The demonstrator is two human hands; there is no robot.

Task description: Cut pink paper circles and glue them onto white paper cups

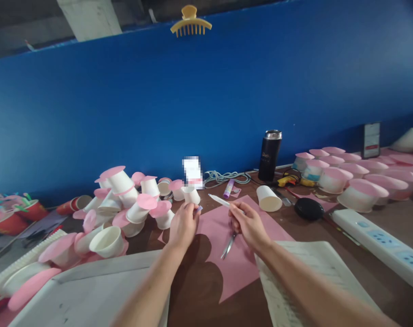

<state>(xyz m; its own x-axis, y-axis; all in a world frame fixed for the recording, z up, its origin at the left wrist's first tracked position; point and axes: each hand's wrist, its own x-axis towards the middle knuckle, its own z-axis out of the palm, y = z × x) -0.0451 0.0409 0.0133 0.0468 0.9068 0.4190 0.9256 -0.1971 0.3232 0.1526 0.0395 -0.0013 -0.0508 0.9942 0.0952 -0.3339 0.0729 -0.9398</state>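
My right hand [247,223] is closed around a white pen [219,200], its bluish tip pointing left. Scissors [228,247] show below that hand with blades toward me; their handles are hidden, so I cannot tell whether the fingers touch them. My left hand [185,223] pinches a small purple piece [199,209] that looks like a pen cap. Between and beneath the hands lies a pink paper sheet [240,277] with rounded cut-outs along its left edge. A white paper cup [191,195] stands just beyond my left hand.
Paper cups with pink discs [119,181] crowd the left; more stand in rows [363,193] at right. A tipped cup [269,199], glue stick [229,188], black flask [270,156], black oval object [309,209] and power strip [380,240] lie around. A blue partition [192,100] rises behind.
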